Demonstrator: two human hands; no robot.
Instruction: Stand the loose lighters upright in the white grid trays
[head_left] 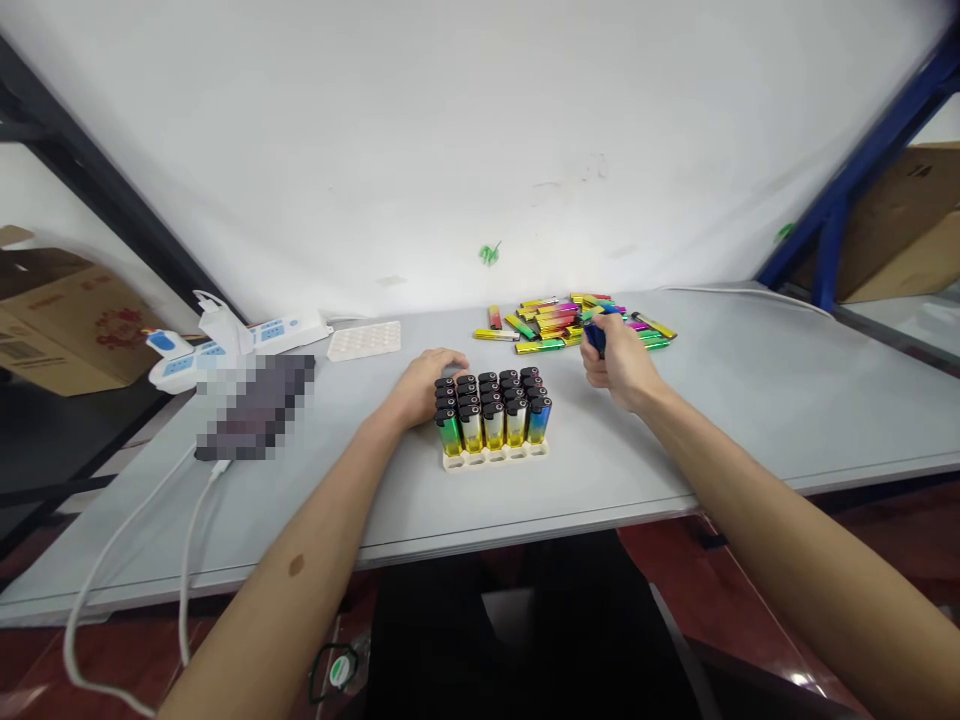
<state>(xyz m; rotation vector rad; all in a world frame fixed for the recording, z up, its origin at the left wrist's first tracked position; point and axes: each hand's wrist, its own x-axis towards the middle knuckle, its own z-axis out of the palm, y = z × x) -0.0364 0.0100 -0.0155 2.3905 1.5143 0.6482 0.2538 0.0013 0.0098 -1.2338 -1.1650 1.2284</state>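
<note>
On the grey table [315, 500], the loose lighters [540, 327] heaped beyond and right of the white rack [495, 461] could scatter if the right hand [621, 355], gripping a blue lighter [595, 337], sweeps across them. The rack, its upright lighters [493, 428] closely packed, might tip if the left hand [427, 382], curled just beside its far-left corner, nudges it. Hidden: part of the left hand behind those lighters, so I cannot tell whether it holds anything; and most of the blue lighter, inside the right fist

free: tabletop [802, 390] far right | blocked: filled rack [486, 461], lighter pile [553, 326] behind
</note>
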